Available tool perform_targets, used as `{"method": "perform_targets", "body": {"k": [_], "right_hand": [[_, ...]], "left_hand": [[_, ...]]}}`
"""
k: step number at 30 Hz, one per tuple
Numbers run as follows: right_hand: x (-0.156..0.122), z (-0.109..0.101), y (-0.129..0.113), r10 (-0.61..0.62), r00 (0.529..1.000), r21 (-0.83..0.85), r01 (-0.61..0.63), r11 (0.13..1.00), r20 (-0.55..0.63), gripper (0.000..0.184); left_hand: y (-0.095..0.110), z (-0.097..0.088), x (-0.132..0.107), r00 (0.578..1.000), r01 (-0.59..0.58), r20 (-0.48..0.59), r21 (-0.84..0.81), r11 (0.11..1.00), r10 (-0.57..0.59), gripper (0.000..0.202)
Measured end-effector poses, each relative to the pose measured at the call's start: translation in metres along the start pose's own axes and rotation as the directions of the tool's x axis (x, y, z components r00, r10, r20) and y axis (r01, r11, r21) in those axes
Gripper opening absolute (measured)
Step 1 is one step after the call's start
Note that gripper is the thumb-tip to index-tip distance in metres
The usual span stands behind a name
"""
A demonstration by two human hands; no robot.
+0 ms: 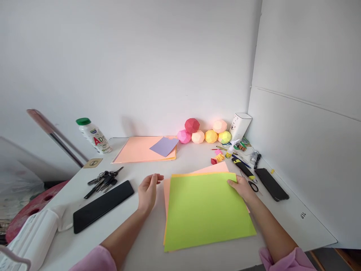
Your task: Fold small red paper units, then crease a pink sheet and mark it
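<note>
My right hand (243, 187) grips the upper right edge of a lime green paper sheet (207, 210), thumb on top and fingers hidden beneath. An orange-yellow sheet shows as a thin strip along the green sheet's top and left edges. Under them, a pale peach sheet (217, 167) sticks out at the top and left. Just left of the papers, my left hand (148, 192) is raised with loosely curled fingers, apart from the sheets and holding nothing that I can see.
Peach sheets (135, 148) with a purple piece (164, 146) lie at the back. Faceted paper balls (192, 125) stand by the wall. Right are a glue bottle (229, 151), utility knife (244, 169), scissors (253, 186) and phone (271, 184); left, keys (103, 181), a black slab (103, 206) and a bottle (94, 137).
</note>
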State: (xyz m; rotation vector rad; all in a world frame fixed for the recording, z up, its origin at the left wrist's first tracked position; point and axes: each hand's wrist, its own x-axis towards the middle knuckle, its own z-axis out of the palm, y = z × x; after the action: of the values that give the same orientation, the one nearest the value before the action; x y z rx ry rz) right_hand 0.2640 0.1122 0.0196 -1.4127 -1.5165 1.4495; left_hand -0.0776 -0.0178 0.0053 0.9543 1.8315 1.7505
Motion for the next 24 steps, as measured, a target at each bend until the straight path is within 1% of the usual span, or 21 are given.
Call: {"method": "perform_targets", "body": {"k": [1,2,3,5,7,9,11,13,15,16,17,19,20,21,22,23,24], "right_hand": [[0.0,0.003,0.001,0.011,1.0,-0.056,-0.01,0.998,0.011,0.033],[0.001,0.007,0.002,0.014,1.0,-0.111,-0.011,0.994,0.02,0.033],[0.001,0.01,0.002,0.011,1.0,-0.161,-0.006,0.987,0.028,0.032],[0.002,0.014,0.002,0.001,0.999,-0.23,0.01,0.973,0.045,0.031],[0.003,0.016,0.001,-0.01,0.998,-0.27,0.026,0.963,0.059,0.034],[0.003,0.016,0.0,-0.017,0.997,-0.308,0.038,0.951,0.069,0.037],[0.001,0.015,-0.002,-0.031,0.997,-0.349,0.054,0.936,0.072,0.039],[-0.002,0.015,-0.004,-0.046,0.995,-0.389,0.078,0.918,0.09,0.039],[-0.005,0.015,-0.008,-0.066,0.991,-0.47,0.114,0.875,0.117,0.04],[-0.006,0.015,-0.012,-0.082,0.989,-0.543,0.134,0.829,0.119,0.041],[-0.007,0.014,-0.017,-0.108,0.988,-0.634,0.156,0.757,0.113,0.042],[-0.008,0.015,-0.032,-0.196,0.976,-0.817,0.185,0.547,0.089,0.046],[-0.007,0.017,-0.041,-0.25,0.963,-0.878,0.201,0.435,0.097,0.047],[-0.005,0.021,-0.051,-0.3,0.946,-0.913,0.224,0.342,0.12,0.046],[-0.002,0.026,-0.062,-0.347,0.925,-0.924,0.259,0.281,0.154,0.042],[0.003,0.034,-0.072,-0.381,0.903,-0.913,0.31,0.264,0.197,0.036],[0.011,0.045,-0.082,-0.395,0.889,-0.884,0.363,0.296,0.232,0.03]], "left_hand": [[0.004,0.0,0.006,1.0,-0.014,-0.001,0.095,0.995,0.014,0.044],[0.009,0.002,0.014,0.999,-0.039,0.023,0.221,0.975,0.035,0.045],[0.013,0.006,0.022,0.998,-0.055,0.054,0.271,0.961,0.042,0.044],[0.02,0.021,0.041,0.992,-0.104,0.1,0.327,0.939,0.075,0.041],[0.021,0.043,0.063,0.983,-0.164,0.138,0.393,0.905,0.119,0.046],[0.017,0.067,0.085,0.983,-0.166,0.142,0.46,0.872,0.112,0.049],[0.009,0.086,0.104,0.989,-0.135,0.124,0.513,0.848,0.083,0.043],[-0.002,0.095,0.118,0.992,-0.113,0.104,0.541,0.833,0.067,0.027],[-0.011,0.093,0.127,0.994,-0.101,0.089,0.544,0.833,0.062,0.013],[-0.015,0.089,0.13,0.994,-0.098,0.087,0.537,0.838,0.06,0.013],[-0.019,0.084,0.133,0.994,-0.096,0.088,0.526,0.845,0.059,0.015],[-0.024,0.073,0.135,0.994,-0.095,0.093,0.49,0.867,0.056,0.018],[-0.026,0.068,0.135,0.994,-0.09,0.095,0.465,0.881,0.052,0.02],[-0.027,0.064,0.136,0.994,-0.083,0.094,0.436,0.896,0.046,0.021],[-0.029,0.061,0.136,0.995,-0.075,0.094,0.405,0.911,0.04,0.024],[-0.03,0.059,0.136,0.995,-0.065,0.093,0.374,0.925,0.033,0.026],[-0.031,0.057,0.136,0.995,-0.056,0.092,0.345,0.937,0.025,0.028]]}}
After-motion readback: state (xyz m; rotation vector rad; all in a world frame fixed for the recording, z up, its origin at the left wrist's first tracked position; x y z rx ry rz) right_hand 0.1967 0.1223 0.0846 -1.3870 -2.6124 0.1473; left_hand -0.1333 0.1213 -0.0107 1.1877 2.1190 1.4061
